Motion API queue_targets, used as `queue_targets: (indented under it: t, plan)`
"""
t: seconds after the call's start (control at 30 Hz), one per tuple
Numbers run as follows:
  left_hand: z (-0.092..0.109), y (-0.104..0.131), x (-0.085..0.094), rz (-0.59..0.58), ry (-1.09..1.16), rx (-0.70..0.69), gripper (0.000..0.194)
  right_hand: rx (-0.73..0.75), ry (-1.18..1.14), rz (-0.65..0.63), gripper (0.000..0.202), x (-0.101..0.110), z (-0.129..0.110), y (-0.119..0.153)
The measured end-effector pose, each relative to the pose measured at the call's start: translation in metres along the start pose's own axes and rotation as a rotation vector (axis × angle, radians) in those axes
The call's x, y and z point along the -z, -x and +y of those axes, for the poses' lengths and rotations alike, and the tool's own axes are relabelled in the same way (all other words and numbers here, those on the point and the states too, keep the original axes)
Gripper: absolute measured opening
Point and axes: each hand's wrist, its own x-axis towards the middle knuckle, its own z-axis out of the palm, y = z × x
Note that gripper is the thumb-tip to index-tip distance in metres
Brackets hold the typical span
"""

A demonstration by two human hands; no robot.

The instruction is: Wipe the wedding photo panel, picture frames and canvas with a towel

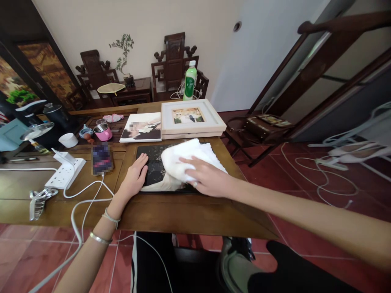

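two hands at the black panel (155, 162)

near the table's (183, 215) front edge, your right hand (207, 176) has its fingers partly closed over the white cloth (186, 156), holding it on the speckled panel. your left hand (136, 177) is open and empty, resting at the panel's left edge. just beyond lie a photo print (142, 128) and a white frame (210, 120); a green bottle (190, 83) stands behind the frame.

Home room, carved wooden chairs (174, 61)
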Motion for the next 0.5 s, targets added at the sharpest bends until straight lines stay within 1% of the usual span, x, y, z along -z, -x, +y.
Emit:
queue_targets:
  t: [0.1,0.2,0.3,0.37,0.43,0.5]
  plan:
    - [0.0,0.0,0.0,0.007,-0.017,-0.005,0.048,-0.142,-0.035,0.051,0.024,0.001,0.009,-0.034]
    - [0.0,0.0,-0.001,0.0,-0.032,-0.007,0.049,-0.201,-0.131,0.077,0.027,-0.001,0.01,-0.075]
    - [0.0,0.0,0.0,-0.016,-0.044,-0.007,0.048,-0.185,-0.204,0.095,0.03,-0.003,0.006,-0.114]
    - [-0.001,0.0,0.001,-0.032,-0.052,-0.005,0.049,-0.151,-0.22,0.089,0.032,-0.003,0.002,-0.133]
    - [-0.004,0.0,0.001,-0.06,-0.055,-0.004,0.052,-0.121,-0.228,0.074,0.031,-0.003,-0.001,-0.145]
    - [-0.006,0.001,0.002,-0.088,-0.05,-0.006,0.055,-0.109,-0.226,0.064,0.03,-0.003,-0.001,-0.15]
